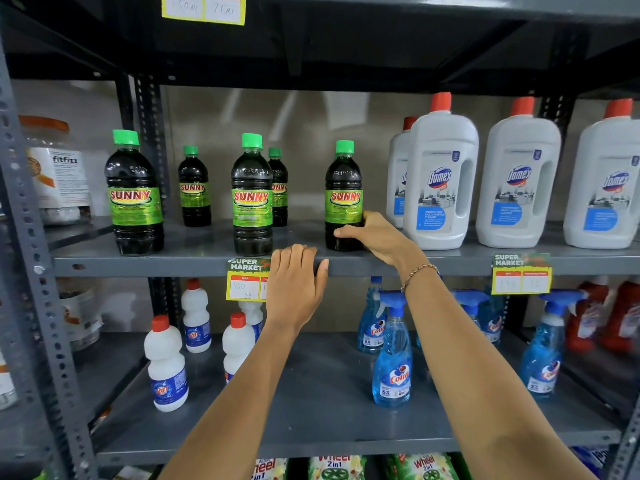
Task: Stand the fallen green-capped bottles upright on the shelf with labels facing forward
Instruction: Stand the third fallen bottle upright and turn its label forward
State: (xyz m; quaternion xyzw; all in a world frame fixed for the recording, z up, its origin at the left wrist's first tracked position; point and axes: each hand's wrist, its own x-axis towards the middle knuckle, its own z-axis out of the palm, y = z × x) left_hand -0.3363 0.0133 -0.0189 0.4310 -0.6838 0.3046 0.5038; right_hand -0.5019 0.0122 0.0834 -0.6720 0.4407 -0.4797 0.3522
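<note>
Several dark green-capped SUNNY bottles stand upright on the grey middle shelf [194, 261], labels facing forward. Three stand in front: a left one [134, 199], a middle one [252, 199] and a right one [343, 199]. Two smaller-looking ones [194, 188] [279, 188] stand behind. My right hand [375, 237] wraps around the lower part of the right bottle, thumb across its front. My left hand [296, 282] rests flat on the shelf's front edge, fingers together, holding nothing and partly covering a price tag [244, 280].
White red-capped Domex jugs [440, 181] stand close to the right of the held bottle. A fitfizz jar [59, 171] sits at far left behind a shelf post [152, 143]. Below are white Rin bottles [166, 365] and blue Colin sprays [393, 355].
</note>
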